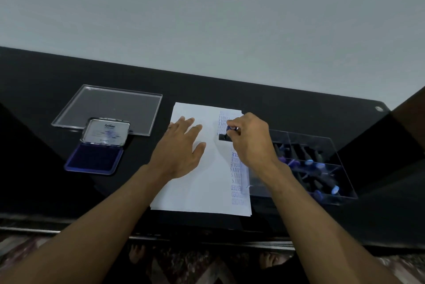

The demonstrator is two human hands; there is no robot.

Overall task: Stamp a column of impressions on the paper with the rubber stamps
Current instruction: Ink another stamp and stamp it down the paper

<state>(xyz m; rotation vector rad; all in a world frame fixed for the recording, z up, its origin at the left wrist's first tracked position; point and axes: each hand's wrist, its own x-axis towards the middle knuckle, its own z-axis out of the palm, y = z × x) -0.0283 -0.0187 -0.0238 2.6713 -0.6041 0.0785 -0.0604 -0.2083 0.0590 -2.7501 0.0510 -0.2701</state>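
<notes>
A white sheet of paper lies on the black table, with a column of blue impressions along its right side. My right hand grips a rubber stamp with a blue handle and black base, which stands on the paper in the column's upper part. My left hand lies flat on the paper's left half, fingers spread. An open blue ink pad with its metal lid raised sits to the left of the paper.
A clear plastic lid lies behind the ink pad. Right of the paper stands a clear compartment box holding several more stamps. The table's front edge runs just below the paper; bare feet show on the patterned floor beneath.
</notes>
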